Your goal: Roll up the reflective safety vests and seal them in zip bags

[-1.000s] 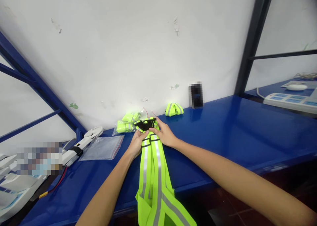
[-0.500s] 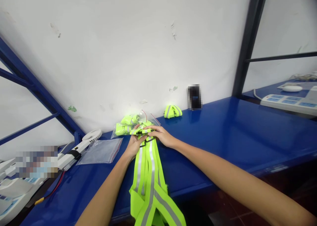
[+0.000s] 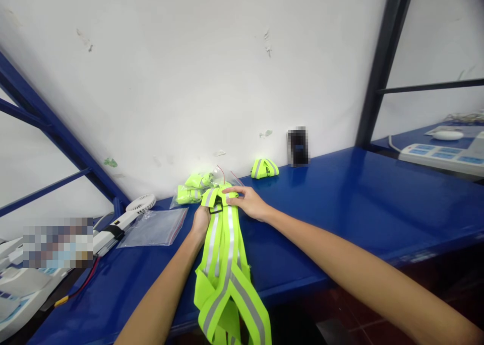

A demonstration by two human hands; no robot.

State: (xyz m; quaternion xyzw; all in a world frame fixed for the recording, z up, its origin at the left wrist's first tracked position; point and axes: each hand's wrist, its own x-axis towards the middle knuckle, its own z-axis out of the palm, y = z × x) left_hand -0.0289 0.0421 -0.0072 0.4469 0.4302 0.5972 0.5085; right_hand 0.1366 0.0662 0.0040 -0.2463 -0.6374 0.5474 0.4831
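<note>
The neon-yellow harness (image 3: 231, 234) with grey reflective stripes lies lengthwise over the blue counter (image 3: 340, 199), its looped lower end hanging past the front edge. Its folded top, with a black buckle showing, is between the two hands. The right hand (image 3: 250, 203) grasps the right side of this fold, fingers on top and thumb lower down. The left hand (image 3: 201, 219) holds the left side, its fingertips hidden behind the fabric.

To the right of the right hand, a broad stretch of blue surface runs to the dark post (image 3: 378, 83), while the front edge passes beneath the right forearm. Room is tighter on the left: a flat clear bag (image 3: 153, 227) lies near the left hand, with a white fan (image 3: 140, 204) beside it and white power strips (image 3: 22, 289) along the left edge. Just behind the hands, bagged yellow bundles (image 3: 189, 194) sit near the wall (image 3: 189, 83). A folded yellow bundle (image 3: 264, 168) and a dark upright object (image 3: 298, 147), blurred out, stand farther right along the back edge.
</note>
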